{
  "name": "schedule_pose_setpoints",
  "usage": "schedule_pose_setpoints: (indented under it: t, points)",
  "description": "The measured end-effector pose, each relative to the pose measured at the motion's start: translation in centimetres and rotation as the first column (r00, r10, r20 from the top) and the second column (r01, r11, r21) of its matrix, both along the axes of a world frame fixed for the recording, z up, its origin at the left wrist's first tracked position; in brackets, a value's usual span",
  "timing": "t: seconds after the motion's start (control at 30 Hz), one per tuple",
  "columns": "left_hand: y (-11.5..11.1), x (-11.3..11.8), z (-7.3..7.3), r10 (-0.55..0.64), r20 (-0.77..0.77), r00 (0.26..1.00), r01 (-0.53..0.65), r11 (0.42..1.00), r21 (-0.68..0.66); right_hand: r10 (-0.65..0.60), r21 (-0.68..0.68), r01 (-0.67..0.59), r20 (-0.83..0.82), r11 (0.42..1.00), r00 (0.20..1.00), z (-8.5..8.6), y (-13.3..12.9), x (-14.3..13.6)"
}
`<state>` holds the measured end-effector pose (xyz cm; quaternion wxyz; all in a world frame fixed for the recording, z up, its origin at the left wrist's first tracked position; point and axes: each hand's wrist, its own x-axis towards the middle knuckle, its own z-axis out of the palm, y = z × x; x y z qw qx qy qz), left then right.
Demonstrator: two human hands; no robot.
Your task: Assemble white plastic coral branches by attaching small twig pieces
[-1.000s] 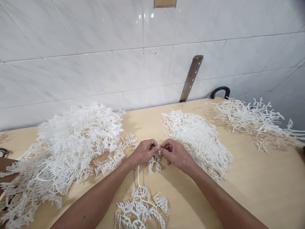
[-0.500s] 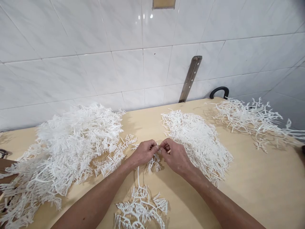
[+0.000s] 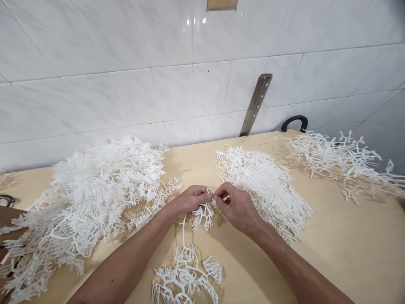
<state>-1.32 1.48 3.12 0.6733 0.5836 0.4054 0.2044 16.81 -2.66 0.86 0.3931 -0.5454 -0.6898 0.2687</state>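
Observation:
My left hand (image 3: 194,199) pinches a small white branched plastic piece (image 3: 204,215), whose feathery twigs hang below the fingers. Close beside it, my right hand (image 3: 232,207) is closed, thumb and forefinger pressed together at the piece's upper right; whatever sits between those fingertips is too small to name. Nearer to me lies a larger white branched piece (image 3: 186,274) with a long stem. A big heap of white feathery pieces (image 3: 104,194) is left of my hands, and a denser pile of short white bits (image 3: 264,185) is at the right.
Bare, curly white branches (image 3: 335,156) lie at the table's far right, near a black curved handle (image 3: 295,120). A metal strip (image 3: 257,103) leans on the tiled wall behind the wooden table (image 3: 348,249). A brown box-like object (image 3: 11,217) shows at the left edge.
The small branched piece shows more below my left hand, which has turned flatter. My right hand has shifted slightly right. The whole view has moved a little.

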Motion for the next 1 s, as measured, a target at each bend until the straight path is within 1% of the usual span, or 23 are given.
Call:
schedule_pose_setpoints:
  t: [0.07, 0.13, 0.27, 0.33, 0.43, 0.5, 0.57, 0.6, 0.67, 0.73, 0.77, 0.8, 0.83, 0.87, 0.9, 0.93, 0.97, 1.0]
  points:
    - [0.0, 0.2, -0.4, 0.018, 0.025, 1.000, -0.018, 0.999, 0.027, -0.003, 0.100, -0.005, 0.080, 0.995, 0.997, -0.2, 0.1, -0.3]
    - [0.1, 0.3, -0.8, 0.030, 0.038, 0.999, -0.033, 0.996, 0.080, -0.039, 0.128, 0.024, 0.109, 0.991, 0.993, -0.3, 0.1, -0.8]
    - [0.0, 0.4, -1.2, 0.037, 0.043, 0.998, -0.047, 0.970, 0.239, -0.163, 0.005, 0.163, 0.052, 0.987, 0.985, 0.0, 0.5, -1.1]
    - [-0.1, 0.5, -1.1, 0.023, 0.055, 0.998, -0.038, 0.957, 0.288, -0.246, -0.013, 0.247, 0.052, 0.969, 0.968, 0.2, 0.8, -0.4]
    - [-0.2, 0.4, -1.0, 0.031, 0.089, 0.996, -0.057, 0.950, 0.308, -0.391, 0.061, 0.388, 0.051, 0.920, 0.919, 0.7, 1.3, 1.5]
    - [0.0, 0.4, -1.2, 0.057, 0.105, 0.993, -0.086, 0.951, 0.296, -0.433, 0.086, 0.432, -0.009, 0.898, 0.901, 1.2, 1.5, 2.8]
    - [0.3, 0.4, -1.7, 0.072, 0.114, 0.991, -0.100, 0.960, 0.262, -0.472, 0.154, 0.473, -0.045, 0.867, 0.880, 1.7, 1.7, 4.0]
    - [0.4, 0.3, -1.9, 0.078, 0.119, 0.990, -0.106, 0.963, 0.248, -0.499, 0.218, 0.497, -0.049, 0.840, 0.865, 2.0, 1.8, 4.5]
    - [0.5, 0.3, -2.3, 0.089, 0.118, 0.989, -0.113, 0.968, 0.224, -0.560, 0.381, 0.530, -0.038, 0.757, 0.828, 2.4, 2.0, 5.5]
    - [0.5, 0.3, -2.4, 0.090, 0.105, 0.990, -0.110, 0.973, 0.203, -0.590, 0.516, 0.517, -0.028, 0.683, 0.807, 2.8, 2.2, 6.3]
    - [0.5, 0.3, -2.4, 0.088, 0.098, 0.991, -0.106, 0.975, 0.196, -0.591, 0.552, 0.507, -0.031, 0.662, 0.806, 2.9, 2.1, 6.5]
    - [0.4, 0.3, -2.3, 0.086, 0.092, 0.992, -0.102, 0.976, 0.193, -0.581, 0.563, 0.499, -0.041, 0.659, 0.813, 3.0, 2.0, 6.4]
    - [0.4, 0.3, -2.3, 0.085, 0.086, 0.993, -0.100, 0.977, 0.191, -0.552, 0.539, 0.489, -0.051, 0.686, 0.832, 3.1, 1.8, 6.2]
    - [0.3, 0.3, -2.2, 0.085, 0.083, 0.993, -0.100, 0.977, 0.191, -0.508, 0.478, 0.472, -0.061, 0.741, 0.859, 3.2, 1.5, 5.7]
    - [0.3, 0.3, -2.1, 0.089, 0.083, 0.993, -0.103, 0.977, 0.188, -0.452, 0.393, 0.440, -0.069, 0.807, 0.889, 3.2, 1.2, 5.1]
    - [0.3, 0.3, -2.1, 0.095, 0.086, 0.992, -0.110, 0.977, 0.181, -0.350, 0.247, 0.356, -0.072, 0.901, 0.934, 3.2, 0.9, 4.4]
    - [0.4, 0.3, -2.1, 0.104, 0.093, 0.990, -0.118, 0.979, 0.168, -0.264, 0.121, 0.272, -0.078, 0.955, 0.961, 3.1, 0.5, 3.6]
    - [0.4, 0.3, -2.1, 0.111, 0.103, 0.988, -0.126, 0.980, 0.154, -0.194, 0.041, 0.197, -0.067, 0.980, 0.979, 3.0, 0.3, 2.8]
